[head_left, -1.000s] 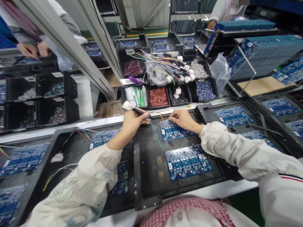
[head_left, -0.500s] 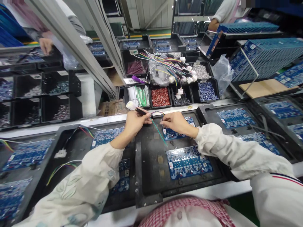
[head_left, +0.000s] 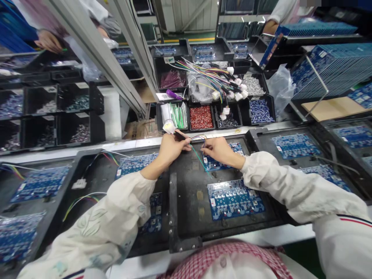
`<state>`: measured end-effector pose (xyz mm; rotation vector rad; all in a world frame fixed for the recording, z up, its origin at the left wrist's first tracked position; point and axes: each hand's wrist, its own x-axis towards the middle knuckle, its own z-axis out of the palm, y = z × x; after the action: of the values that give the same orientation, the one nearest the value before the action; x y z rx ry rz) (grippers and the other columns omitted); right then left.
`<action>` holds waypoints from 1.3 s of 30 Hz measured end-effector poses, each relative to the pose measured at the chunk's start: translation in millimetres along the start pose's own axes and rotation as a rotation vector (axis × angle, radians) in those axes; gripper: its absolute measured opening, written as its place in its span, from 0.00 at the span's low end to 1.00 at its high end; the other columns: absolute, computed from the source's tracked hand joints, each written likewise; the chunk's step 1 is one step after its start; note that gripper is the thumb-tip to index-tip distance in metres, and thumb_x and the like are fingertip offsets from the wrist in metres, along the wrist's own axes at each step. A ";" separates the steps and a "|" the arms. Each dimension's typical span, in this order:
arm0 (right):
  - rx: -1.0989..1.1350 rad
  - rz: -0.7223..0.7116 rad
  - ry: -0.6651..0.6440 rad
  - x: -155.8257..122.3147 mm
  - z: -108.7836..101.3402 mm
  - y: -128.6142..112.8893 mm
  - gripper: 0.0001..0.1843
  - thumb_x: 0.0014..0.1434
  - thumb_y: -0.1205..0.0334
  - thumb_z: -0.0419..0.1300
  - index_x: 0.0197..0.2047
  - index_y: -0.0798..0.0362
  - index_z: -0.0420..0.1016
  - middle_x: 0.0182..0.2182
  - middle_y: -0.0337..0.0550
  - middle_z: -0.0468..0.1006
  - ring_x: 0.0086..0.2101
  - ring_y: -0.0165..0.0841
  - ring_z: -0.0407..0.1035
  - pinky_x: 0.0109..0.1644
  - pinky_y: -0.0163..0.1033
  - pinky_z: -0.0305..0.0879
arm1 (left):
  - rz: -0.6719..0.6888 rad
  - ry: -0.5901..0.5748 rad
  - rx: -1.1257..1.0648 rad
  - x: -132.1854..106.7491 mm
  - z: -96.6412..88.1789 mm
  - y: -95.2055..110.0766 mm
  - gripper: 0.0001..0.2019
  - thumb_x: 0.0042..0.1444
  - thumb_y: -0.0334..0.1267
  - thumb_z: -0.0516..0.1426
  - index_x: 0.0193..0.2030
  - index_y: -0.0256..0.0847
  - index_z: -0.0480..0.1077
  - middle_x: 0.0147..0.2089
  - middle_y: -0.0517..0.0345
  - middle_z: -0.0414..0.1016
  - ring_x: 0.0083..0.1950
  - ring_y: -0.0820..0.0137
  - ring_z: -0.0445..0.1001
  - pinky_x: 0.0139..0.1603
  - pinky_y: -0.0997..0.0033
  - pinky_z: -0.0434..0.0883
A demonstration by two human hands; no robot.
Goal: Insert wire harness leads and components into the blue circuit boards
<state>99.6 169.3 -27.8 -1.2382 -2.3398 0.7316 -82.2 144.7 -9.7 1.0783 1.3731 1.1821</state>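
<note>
A white plastic connector (head_left: 168,126) on thin coloured wires (head_left: 199,159) was gripped in the closed left hand (head_left: 174,149); one wire was pinched by the right hand (head_left: 221,150) above a blue circuit board (head_left: 212,164)

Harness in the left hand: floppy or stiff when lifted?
Probably floppy: its thin coloured wires bend in loose curves past the left hand. The small white plastic connector looks light, so it likely swings easily rather than weighing the wires down.
</note>
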 end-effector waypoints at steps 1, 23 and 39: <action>-0.003 -0.008 0.003 0.0 0.3 -0.1 0.04 0.52 0.67 0.63 0.27 0.57 0.77 0.23 0.40 0.77 0.24 0.27 0.67 0.30 0.31 0.58 | 0.001 0.001 0.004 0.0 0.0 -0.3 0.10 0.40 0.33 0.63 0.28 0.30 0.68 0.20 0.57 0.72 0.21 0.69 0.75 0.25 0.70 0.77; 0.077 0.141 -0.023 -1.2 2.3 -4.3 0.05 0.50 0.70 0.61 0.32 0.58 0.77 0.24 0.42 0.79 0.25 0.29 0.71 0.29 0.32 0.63 | 0.013 -0.013 -0.004 -0.1 0.5 -2.8 0.11 0.40 0.30 0.63 0.26 0.33 0.64 0.21 0.61 0.71 0.20 0.70 0.75 0.22 0.75 0.75; 0.243 0.085 -0.110 -9.9 -12.4 -8.5 0.07 0.54 0.63 0.61 0.27 0.56 0.76 0.20 0.39 0.77 0.22 0.28 0.70 0.29 0.33 0.63 | 0.074 0.018 0.092 -1.4 2.8 -4.7 0.08 0.43 0.33 0.62 0.27 0.34 0.66 0.23 0.56 0.73 0.25 0.69 0.76 0.27 0.73 0.76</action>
<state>106.4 160.3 -13.8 -1.2223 -2.2117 1.1028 -79.3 143.1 -14.4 1.1948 1.4235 1.1947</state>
